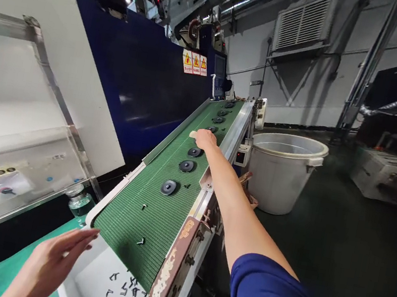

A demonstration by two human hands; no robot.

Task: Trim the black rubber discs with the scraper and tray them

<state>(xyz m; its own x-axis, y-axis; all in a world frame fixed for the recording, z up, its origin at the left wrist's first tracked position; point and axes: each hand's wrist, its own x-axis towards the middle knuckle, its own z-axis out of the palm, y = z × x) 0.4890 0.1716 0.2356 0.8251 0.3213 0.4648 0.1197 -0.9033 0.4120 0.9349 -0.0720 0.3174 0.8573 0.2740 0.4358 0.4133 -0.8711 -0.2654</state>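
My right hand (205, 140) reaches far along the green conveyor belt (118, 231), its fingers curled down among the black discs. A pale covering or piece shows at its left fingertip. Whatever those fingers hold, if anything, is hidden beneath them. On the near side of that hand lie several round black discs, the closest being a disc (168, 187) with a raised centre. More discs (218, 119) line up beyond. Small dark plastic bits (141, 241) rest on the belt. My left hand (50, 260) hovers by the belt's near left corner, fingers loosely stretched, nothing visible in it.
Below the belt's end, a white bin (96, 269) contains many small dark scraps. A glass jar (80, 200) stands on a green surface at left. To the right is a large grey tub (280, 178). A dark blue machine (148, 83) borders the belt's left side.
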